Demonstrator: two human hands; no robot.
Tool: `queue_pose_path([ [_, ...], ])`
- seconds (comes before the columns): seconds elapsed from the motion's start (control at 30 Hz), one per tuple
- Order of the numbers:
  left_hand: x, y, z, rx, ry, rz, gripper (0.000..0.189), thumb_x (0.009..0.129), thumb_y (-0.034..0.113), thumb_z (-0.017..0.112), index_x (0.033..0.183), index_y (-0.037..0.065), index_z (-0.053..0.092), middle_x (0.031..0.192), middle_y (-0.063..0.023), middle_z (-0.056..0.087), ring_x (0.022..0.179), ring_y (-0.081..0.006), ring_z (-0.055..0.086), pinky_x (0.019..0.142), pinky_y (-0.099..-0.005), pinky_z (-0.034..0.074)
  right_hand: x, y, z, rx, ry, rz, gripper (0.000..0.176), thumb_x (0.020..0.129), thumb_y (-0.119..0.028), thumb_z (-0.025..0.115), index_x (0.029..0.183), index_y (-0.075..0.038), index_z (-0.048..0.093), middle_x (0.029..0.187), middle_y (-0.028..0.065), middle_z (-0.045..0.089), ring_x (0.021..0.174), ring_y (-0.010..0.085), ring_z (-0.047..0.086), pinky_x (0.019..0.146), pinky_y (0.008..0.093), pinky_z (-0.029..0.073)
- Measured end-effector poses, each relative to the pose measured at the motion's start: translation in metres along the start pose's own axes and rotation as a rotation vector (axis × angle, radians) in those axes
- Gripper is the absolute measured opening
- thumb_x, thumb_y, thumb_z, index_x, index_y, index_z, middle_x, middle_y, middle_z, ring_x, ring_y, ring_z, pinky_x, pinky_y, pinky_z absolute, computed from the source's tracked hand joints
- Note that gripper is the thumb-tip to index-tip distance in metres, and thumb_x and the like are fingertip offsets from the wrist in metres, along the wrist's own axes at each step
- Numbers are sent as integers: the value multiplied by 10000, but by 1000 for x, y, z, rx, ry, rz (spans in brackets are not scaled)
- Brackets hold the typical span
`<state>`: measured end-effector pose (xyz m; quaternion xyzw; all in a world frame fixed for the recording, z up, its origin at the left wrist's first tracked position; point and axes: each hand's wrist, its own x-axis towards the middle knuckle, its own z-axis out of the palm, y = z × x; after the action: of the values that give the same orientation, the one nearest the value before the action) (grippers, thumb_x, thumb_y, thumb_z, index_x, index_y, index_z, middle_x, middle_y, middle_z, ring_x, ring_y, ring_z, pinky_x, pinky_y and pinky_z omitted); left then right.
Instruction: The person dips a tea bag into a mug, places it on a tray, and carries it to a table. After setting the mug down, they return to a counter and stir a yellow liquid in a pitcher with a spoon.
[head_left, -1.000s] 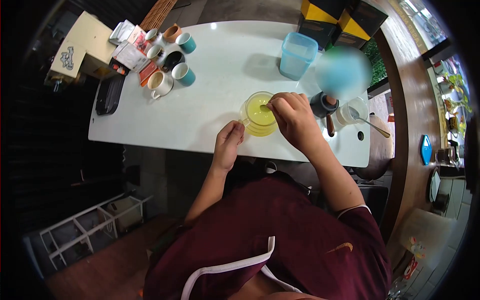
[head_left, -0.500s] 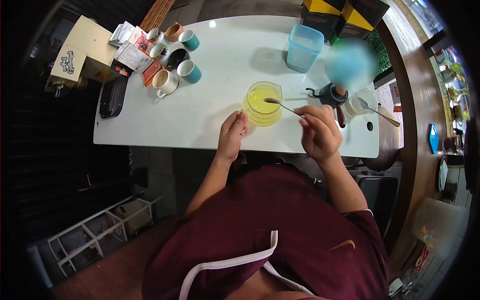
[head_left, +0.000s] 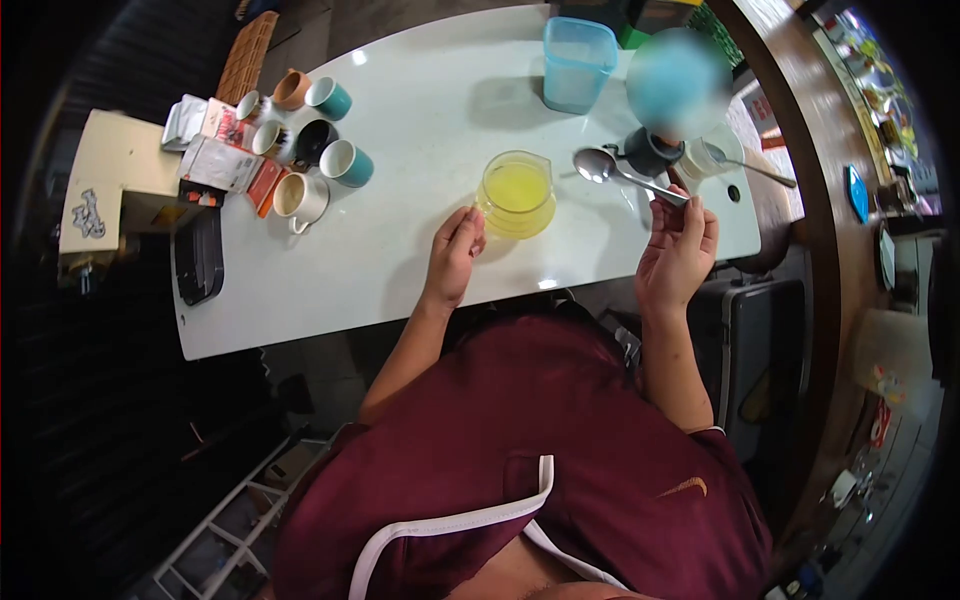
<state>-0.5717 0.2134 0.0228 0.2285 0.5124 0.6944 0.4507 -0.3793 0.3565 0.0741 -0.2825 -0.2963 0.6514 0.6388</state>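
Note:
A round glass pitcher (head_left: 517, 195) with clear yellow liquid stands near the front middle of the white table (head_left: 420, 130). My left hand (head_left: 455, 252) is closed on its handle, at the pitcher's left side. To the right, my right hand (head_left: 680, 245) pinches the end of a metal spoon's handle. The spoon (head_left: 596, 166) is held above the table with its bowl pointing left, apart from the pitcher. Just beyond it are a dark gooseneck kettle (head_left: 652, 152) and a clear glass container (head_left: 705, 155) with another spoon (head_left: 757, 172) leaning in it.
A blue translucent plastic container (head_left: 579, 65) stands at the back. Several cups, among them a teal cup (head_left: 347, 163) and a cream mug (head_left: 300, 199), crowd the left with coffee bags (head_left: 218, 163). A beige machine (head_left: 130, 150) is at the far left; a wooden ledge (head_left: 800, 130) runs along the right.
The spoon has come out of the pitcher and moved right with my right hand, which has turned. My left hand stays on the pitcher's handle. The whole view has shifted and tilted.

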Motion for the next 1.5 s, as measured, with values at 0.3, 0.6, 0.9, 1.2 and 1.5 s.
queue_pose_path([
  [0.3, 20, -13, -21, 11, -5, -19, 286, 985, 230, 453, 723, 119, 423, 669, 54, 314, 613, -65, 296, 579, -229, 280, 4, 32, -97, -205, 323, 205, 127, 946, -97, 524, 925, 11, 459, 1027, 201, 622, 860, 228, 662, 761, 281, 583],
  [0.6, 27, -10, -11, 18, -6, -8, 342, 993, 252, 432, 684, 126, 355, 662, 46, 283, 603, -72, 284, 563, -236, 270, 25, 50, -97, -225, 340, 256, 150, 929, -90, 542, 939, 39, 465, 997, 159, 613, 828, 206, 656, 756, 257, 572],
  [0.9, 20, -10, -3, -4, 5, -4, 323, 996, 238, 423, 699, 126, 361, 665, 46, 292, 604, -72, 294, 564, -233, 272, 22, 31, -99, -1363, -4, 124, 252, 869, -258, 623, 839, -16, 556, 780, 119, 616, 709, 222, 635, 580, 323, 479],
  [1.2, 16, -13, 3, -37, 17, -10, 309, 997, 232, 430, 714, 119, 380, 671, 41, 317, 609, -71, 306, 573, -232, 287, 12, 24, -95, -1775, -183, -179, 269, 836, -299, 642, 828, -33, 607, 757, 135, 601, 665, 325, 618, 608, 425, 489],
  [1.5, 16, -30, 4, -32, 4, -38, 285, 994, 251, 434, 747, 120, 377, 677, 34, 311, 625, -90, 306, 600, -248, 303, 17, 20, -105, -1718, -208, -228, 259, 823, -293, 671, 839, -35, 693, 784, 136, 622, 692, 311, 620, 626, 406, 492],
])
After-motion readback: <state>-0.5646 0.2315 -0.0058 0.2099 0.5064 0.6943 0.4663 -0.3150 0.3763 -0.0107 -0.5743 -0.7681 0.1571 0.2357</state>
